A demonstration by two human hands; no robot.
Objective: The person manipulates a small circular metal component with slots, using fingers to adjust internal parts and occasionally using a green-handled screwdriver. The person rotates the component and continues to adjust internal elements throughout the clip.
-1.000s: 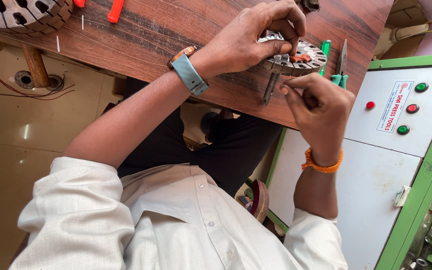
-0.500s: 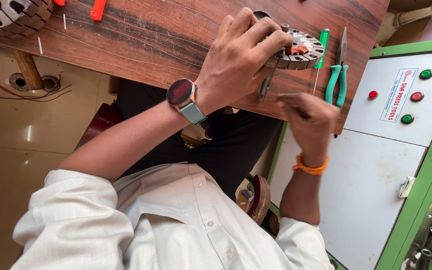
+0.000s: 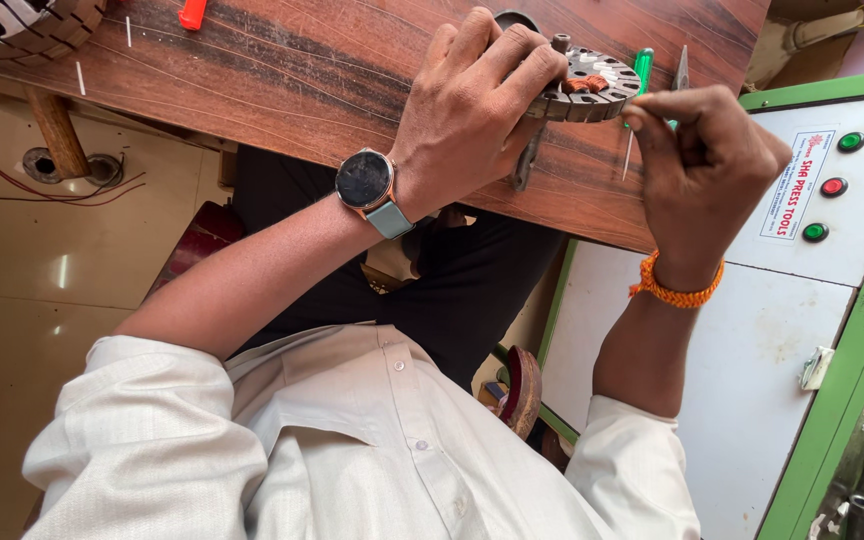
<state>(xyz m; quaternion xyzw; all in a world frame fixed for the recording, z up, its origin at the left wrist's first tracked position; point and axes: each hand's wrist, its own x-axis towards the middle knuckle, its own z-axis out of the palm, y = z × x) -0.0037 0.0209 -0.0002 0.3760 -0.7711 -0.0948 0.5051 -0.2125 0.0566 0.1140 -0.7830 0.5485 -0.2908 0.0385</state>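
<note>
The left hand [image 3: 472,105] grips a round, slotted metal ring [image 3: 592,85] that rests on the brown wooden table [image 3: 282,70]. The right hand [image 3: 707,170] pinches a thin white strip [image 3: 629,158] right beside the ring, near a green-handled screwdriver [image 3: 642,65]. The person wears a watch [image 3: 367,183] and an orange wrist thread [image 3: 674,293].

A wooden table [image 3: 282,70] with dark grain ran across the top. Beneath it lay a glossy beige tiled floor [image 3: 42,300] catching soft light, with red wires [image 3: 12,185] trailing near a table leg [image 3: 57,130]. A green-framed white cabinet [image 3: 782,330] stood alongside.
</note>
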